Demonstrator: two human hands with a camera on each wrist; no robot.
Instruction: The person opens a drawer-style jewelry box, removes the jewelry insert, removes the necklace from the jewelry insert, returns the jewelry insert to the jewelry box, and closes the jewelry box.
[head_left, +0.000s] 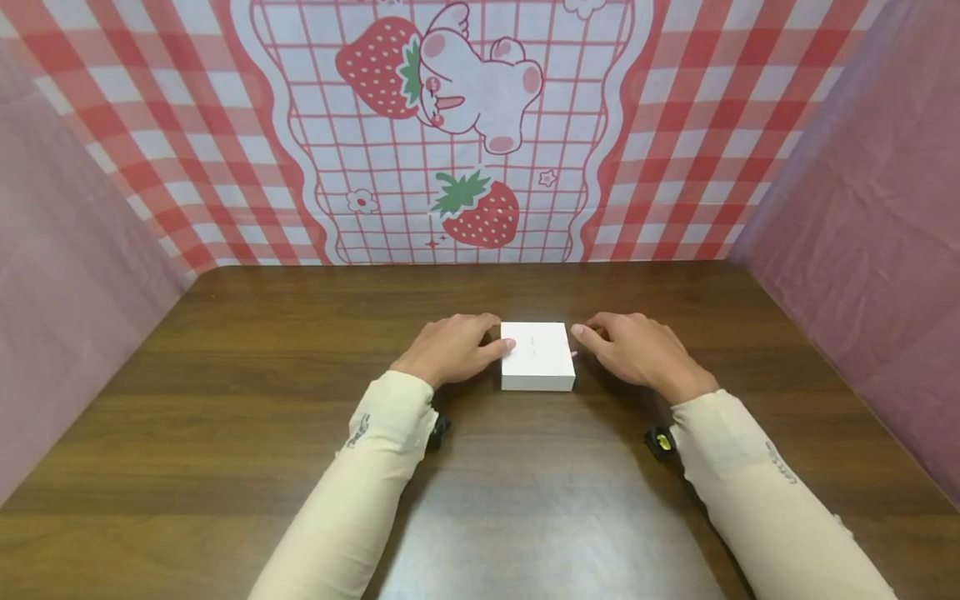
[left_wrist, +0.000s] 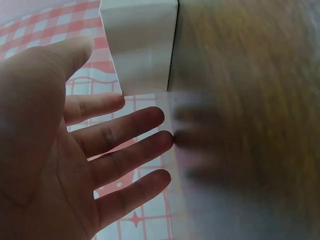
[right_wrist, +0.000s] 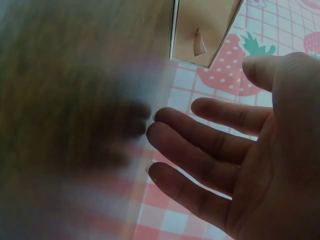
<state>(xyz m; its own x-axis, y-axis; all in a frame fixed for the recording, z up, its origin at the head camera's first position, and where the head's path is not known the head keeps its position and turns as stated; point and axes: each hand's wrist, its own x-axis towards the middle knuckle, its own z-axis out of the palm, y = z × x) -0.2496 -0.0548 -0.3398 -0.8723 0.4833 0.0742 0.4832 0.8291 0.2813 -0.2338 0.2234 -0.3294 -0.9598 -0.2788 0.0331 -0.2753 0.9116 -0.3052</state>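
Observation:
A small flat white box (head_left: pixel 537 362) lies on the wooden table, with faint print on its lid. On its right side a little pointed tab (right_wrist: pixel 199 44) sticks out. My left hand (head_left: pixel 452 348) is at the box's left side, fingers loosely spread. From the head view its thumb overlaps the lid's left edge, and in the left wrist view the index fingertip is right at a far corner of the box. Just off the opposite side, my right hand (head_left: pixel 637 346) has relaxed fingers and holds nothing; its thumb points toward the tab.
The brown wooden table (head_left: pixel 225 433) spreads out around the box. Behind it hangs a red-and-white checked cloth (head_left: pixel 675 150) with strawberry prints. Pink cloth walls (head_left: pixel 847 208) close off both sides. Each wrist carries a small black camera (head_left: pixel 660 442).

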